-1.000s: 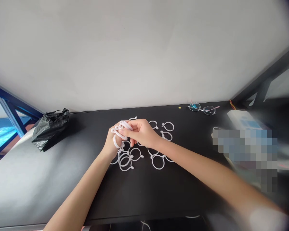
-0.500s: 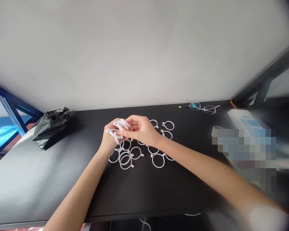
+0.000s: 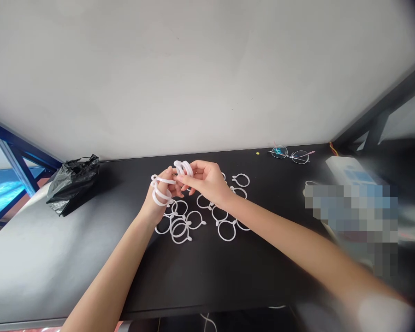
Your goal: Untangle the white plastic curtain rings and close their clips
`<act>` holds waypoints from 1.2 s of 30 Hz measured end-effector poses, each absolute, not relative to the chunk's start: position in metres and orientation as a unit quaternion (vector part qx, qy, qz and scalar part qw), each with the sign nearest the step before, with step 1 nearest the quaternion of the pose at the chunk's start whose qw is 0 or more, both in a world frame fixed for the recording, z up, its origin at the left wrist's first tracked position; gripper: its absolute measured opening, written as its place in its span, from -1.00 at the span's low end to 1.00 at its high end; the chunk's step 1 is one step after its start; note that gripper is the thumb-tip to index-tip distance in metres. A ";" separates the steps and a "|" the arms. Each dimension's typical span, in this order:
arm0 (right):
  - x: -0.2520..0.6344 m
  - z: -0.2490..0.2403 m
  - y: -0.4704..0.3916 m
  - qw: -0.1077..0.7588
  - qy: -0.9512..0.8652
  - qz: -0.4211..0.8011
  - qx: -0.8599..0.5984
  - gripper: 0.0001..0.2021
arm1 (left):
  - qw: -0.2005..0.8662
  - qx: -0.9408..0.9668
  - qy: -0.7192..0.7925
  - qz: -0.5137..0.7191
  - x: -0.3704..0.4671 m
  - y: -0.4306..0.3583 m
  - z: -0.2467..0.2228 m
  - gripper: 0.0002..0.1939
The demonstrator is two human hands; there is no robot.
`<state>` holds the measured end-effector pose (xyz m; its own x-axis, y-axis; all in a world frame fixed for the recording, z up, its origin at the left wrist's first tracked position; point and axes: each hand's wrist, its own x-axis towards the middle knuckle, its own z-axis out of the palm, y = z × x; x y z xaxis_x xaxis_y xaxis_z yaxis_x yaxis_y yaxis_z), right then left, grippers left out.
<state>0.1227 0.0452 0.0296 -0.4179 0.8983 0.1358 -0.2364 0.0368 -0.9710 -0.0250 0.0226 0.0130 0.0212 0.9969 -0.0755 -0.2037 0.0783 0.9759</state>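
Note:
Several white rings with small eyelets (image 3: pixel 227 230) lie on the black table below and to the right of my hands. My left hand (image 3: pixel 159 191) has a few white rings (image 3: pixel 161 197) looped round its thumb and palm side, and its fingers curl towards my right hand. Between the two hands is a small bunch of white rings (image 3: pixel 185 168). My right hand (image 3: pixel 207 180) pinches this bunch with thumb and fingers, touching the left fingertips. Some of the left fingers are hidden behind the rings.
A crumpled black plastic bag (image 3: pixel 74 182) sits at the back left of the table (image 3: pixel 200 276). Eyeglasses (image 3: pixel 290 155) lie near the wall at the back right. At the right are a white box (image 3: pixel 349 167) and a pixelated area.
My right hand has moved slightly up and right with the bunch of rings, away from the left palm. The rings on my left hand now show separately round the thumb and palm.

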 end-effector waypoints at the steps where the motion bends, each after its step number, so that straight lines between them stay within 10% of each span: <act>1: 0.122 0.029 0.045 0.437 -0.571 0.631 -0.290 -0.82 | 0.575 0.429 0.458 0.525 -0.025 0.023 0.013 -0.65; 21: 0.118 0.025 0.022 0.337 -0.704 0.534 -0.325 -0.77 | 0.568 0.442 0.477 0.505 -0.023 0.021 0.003 -0.72; 36: 0.128 0.038 0.038 0.233 -0.649 0.689 -0.222 -0.67 | 0.614 0.499 0.478 0.382 -0.025 0.016 -0.003 -0.27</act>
<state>0.1283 0.0381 0.0384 -0.7924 0.6100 -0.0027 -0.0333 -0.0476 -0.9983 -0.0247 0.0156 -0.0031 0.2517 0.9458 -0.2050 0.0080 0.2098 0.9777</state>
